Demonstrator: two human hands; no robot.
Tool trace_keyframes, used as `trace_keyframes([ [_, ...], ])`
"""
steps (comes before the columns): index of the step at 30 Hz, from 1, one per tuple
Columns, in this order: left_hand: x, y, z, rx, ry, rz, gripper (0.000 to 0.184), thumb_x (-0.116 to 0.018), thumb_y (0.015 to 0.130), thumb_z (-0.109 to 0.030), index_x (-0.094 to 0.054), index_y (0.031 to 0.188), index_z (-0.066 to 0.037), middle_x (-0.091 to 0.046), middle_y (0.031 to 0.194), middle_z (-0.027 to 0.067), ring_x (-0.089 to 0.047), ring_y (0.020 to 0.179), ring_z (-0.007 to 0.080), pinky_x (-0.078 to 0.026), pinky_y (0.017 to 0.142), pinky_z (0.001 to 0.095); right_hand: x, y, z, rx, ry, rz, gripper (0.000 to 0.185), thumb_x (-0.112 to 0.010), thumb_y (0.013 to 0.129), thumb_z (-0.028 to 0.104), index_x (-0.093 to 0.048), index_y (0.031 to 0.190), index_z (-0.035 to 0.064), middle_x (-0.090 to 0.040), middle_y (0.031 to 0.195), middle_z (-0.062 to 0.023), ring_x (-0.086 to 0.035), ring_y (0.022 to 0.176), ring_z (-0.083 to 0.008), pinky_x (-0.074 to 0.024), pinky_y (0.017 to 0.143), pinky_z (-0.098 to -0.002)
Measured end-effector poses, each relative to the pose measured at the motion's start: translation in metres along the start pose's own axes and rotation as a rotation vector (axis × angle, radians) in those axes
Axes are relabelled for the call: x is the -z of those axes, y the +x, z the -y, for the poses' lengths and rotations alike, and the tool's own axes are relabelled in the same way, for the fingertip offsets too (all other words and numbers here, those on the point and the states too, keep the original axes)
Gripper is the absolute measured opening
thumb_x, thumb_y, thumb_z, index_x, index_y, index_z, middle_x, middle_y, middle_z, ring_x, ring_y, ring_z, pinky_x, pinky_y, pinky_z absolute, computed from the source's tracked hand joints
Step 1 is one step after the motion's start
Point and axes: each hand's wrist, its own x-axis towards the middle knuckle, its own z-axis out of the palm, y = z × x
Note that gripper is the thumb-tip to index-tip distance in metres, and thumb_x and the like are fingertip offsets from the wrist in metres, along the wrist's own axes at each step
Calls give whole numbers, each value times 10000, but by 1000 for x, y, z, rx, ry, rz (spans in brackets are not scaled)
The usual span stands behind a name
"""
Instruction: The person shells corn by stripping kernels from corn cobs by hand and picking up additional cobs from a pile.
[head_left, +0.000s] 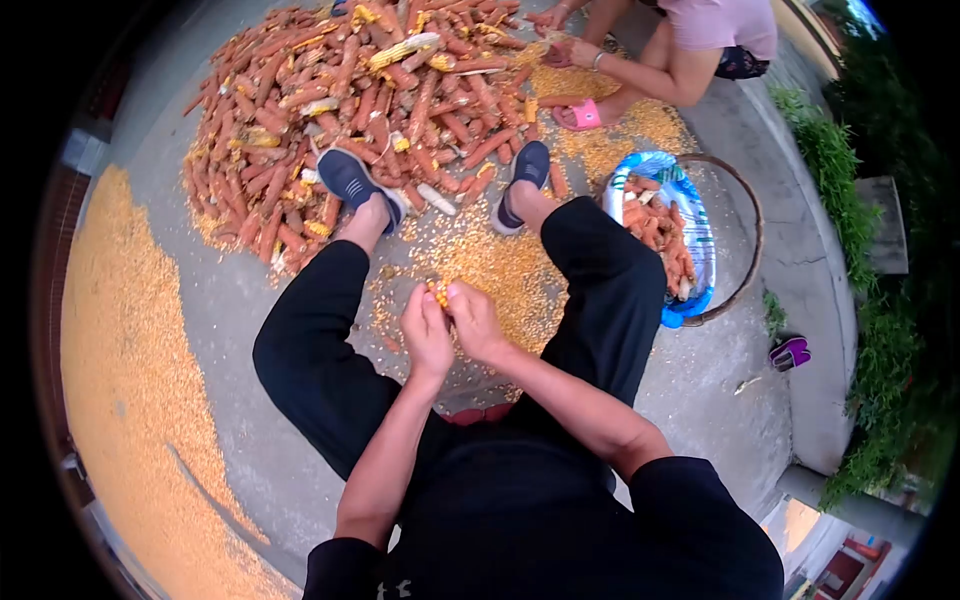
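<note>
Between my knees, both hands come together around a corn cob [438,291] with yellow kernels showing on it. My left hand [426,328] is closed on one side of the cob, and my right hand [473,320] is closed on the other, thumbs near each other. Most of the cob is hidden by my fingers. Below the hands, loose corn kernels [500,270] lie scattered over the concrete. Just beyond my shoes rises a large pile of reddish cobs [290,130], a few of them still bearing yellow kernels.
At my right stands a basket [708,250] with a blue lining, a hooped handle and bare cobs inside. Another person [690,60] squats at the upper right, hands together. A wide spread of kernels [130,330] covers the left ground. A purple shoe [790,353] lies far right.
</note>
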Motion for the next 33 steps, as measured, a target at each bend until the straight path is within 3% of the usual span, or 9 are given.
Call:
trace_keyframes([
  [2, 3, 2, -5, 25, -35, 39, 206, -414, 1021, -110, -533, 914, 21, -476, 692, 23, -438, 647, 81, -356, 550, 291, -1, 1, -2, -40, 60, 28, 381, -407, 1046, 273, -535, 808, 4, -519, 647, -116, -523, 580, -201, -425, 555, -387],
  [5, 13, 4, -15, 191, -266, 110, 213, -444, 1026, -135, -561, 1036, 42, -479, 696, 19, -455, 646, 87, -371, 555, 283, 1, 5, 0, -156, 113, 70, 338, -405, 1052, 239, -542, 848, 6, -515, 663, -101, -502, 603, -172, -419, 566, -352],
  [7, 10, 6, -17, 208, -329, 99, 247, -469, 1028, -161, -564, 1105, 54, -505, 714, 24, -485, 658, 93, -394, 567, 280, 0, 7, -5, -149, 132, 78, 328, -412, 1051, 238, -537, 856, 5, -512, 663, -101, -503, 605, -174, -421, 570, -358],
  [10, -1, 7, -22, -114, 110, 57, 215, -491, 1037, -190, -562, 1046, 13, -469, 708, -26, -413, 622, 39, -328, 516, 238, 3, 8, -3, -33, 26, 56, 334, -416, 1050, 239, -526, 836, 8, -511, 652, -134, -500, 579, -237, -419, 569, -389],
  [14, -3, 4, -26, -188, 180, 35, 233, -453, 1043, -170, -560, 1052, 37, -522, 745, 31, -473, 682, 81, -394, 576, 297, 0, 6, -1, -6, -32, 28, 359, -408, 1048, 238, -518, 794, 11, -500, 645, -179, -489, 560, -304, -409, 563, -414],
  [17, 0, 0, -35, -182, 230, 70, 258, -397, 1039, -171, -542, 1031, 42, -563, 772, 186, -561, 654, 272, -443, 616, 381, -3, 4, 1, -15, -42, -13, 373, -386, 1055, 225, -501, 777, 5, -472, 638, -114, -455, 587, -207, -387, 562, -386],
  [24, -5, -3, -30, -228, 149, -15, 244, -365, 1032, -148, -517, 949, 25, -541, 734, 159, -534, 635, 241, -422, 596, 378, -6, 3, -3, -46, -27, -30, 408, -369, 1060, 233, -496, 751, -1, -471, 623, -85, -444, 586, -156, -369, 552, -370],
  [27, -5, -3, -32, -200, 150, -20, 234, -378, 1027, -136, -525, 950, 30, -535, 726, 133, -513, 644, 192, -413, 594, 359, -9, 3, -1, -10, -28, -88, 417, -391, 1052, 260, -525, 755, -1, -490, 598, -173, -480, 518, -293, -384, 529, -429],
  [33, -3, -6, -29, -172, 230, -10, 175, -422, 1004, -90, -542, 936, 17, -481, 682, 86, -459, 628, 120, -373, 565, 335, -2, 4, 4, -13, -93, -37, 474, -399, 1066, 324, -531, 745, 2, -486, 599, -170, -480, 535, -270, -394, 541, -410],
])
